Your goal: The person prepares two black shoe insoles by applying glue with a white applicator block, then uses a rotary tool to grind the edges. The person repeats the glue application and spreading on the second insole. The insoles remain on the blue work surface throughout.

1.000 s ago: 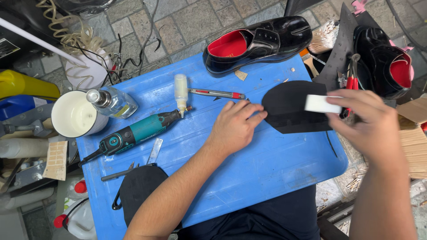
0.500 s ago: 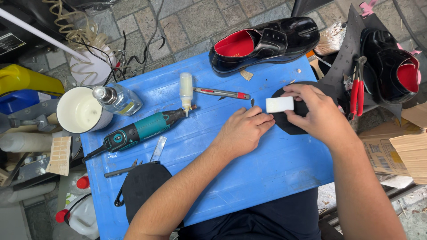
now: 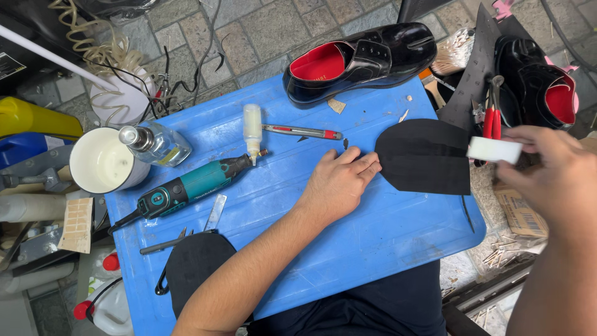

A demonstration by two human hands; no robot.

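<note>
A black half-sole piece (image 3: 426, 155) lies flat on the blue plastic tray (image 3: 373, 242) at its right side. My left hand (image 3: 336, 183) rests palm down on the tray, its fingertips touching the sole piece's left edge. My right hand (image 3: 553, 174) hovers off the tray's right edge, blurred, with a small white block (image 3: 494, 149) pinched in its fingers. A glossy black shoe with red lining (image 3: 364, 59) sits at the tray's far edge.
On the tray lie a teal rotary tool (image 3: 193, 186), a small glue bottle (image 3: 252, 127), a utility knife (image 3: 301, 131) and a second black sole piece (image 3: 196, 264). A white cup (image 3: 102, 163) and glass bottle (image 3: 155, 144) stand left. Another black shoe (image 3: 541, 81) and red-handled pliers (image 3: 491, 115) are right.
My right hand has drawn the white block off the sole piece and out to the right, uncovering the piece. My left hand stays at its edge.
</note>
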